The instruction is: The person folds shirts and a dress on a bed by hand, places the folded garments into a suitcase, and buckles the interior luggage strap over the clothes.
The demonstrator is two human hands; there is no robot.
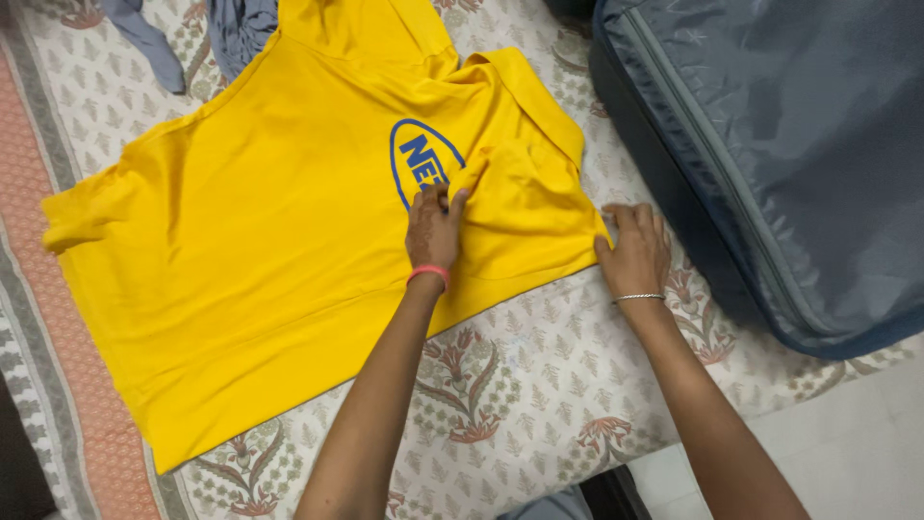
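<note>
Two hands on the yellow shirt [260, 241], both ours. Our left hand [435, 227] pinches a small raised fold of the yellow fabric between fingertips [458, 199] and thumb, right beside the blue oval logo [421, 162] on the chest. Grip is closed on cloth, fold standing up slightly off the surface. Pink band [429, 273] on that wrist.

Our right hand [635, 248] sits at the shirt's near edge, fingers curled over the hem corner, thumb against the fabric edge. We can't tell whether it actually clamps the cloth or just presses it down. Thin silver bangle [639, 298] on that wrist.

Shirt lies spread mostly flat on a floral-print bedsheet [520, 385], one sleeve [82, 207] sticking out to the far left, collar end toward the top of the view. Fabric between our two hands is bunched and creased; the rest is smooth.

Outward: a grey-blue zippered suitcase [770, 144] lies just beside the shirt, close to our right hand. Grey garments [231, 29] sit at the top edge, touching the shirt's collar area. Pale floor [847, 453] shows at the lower right past the bed edge.
</note>
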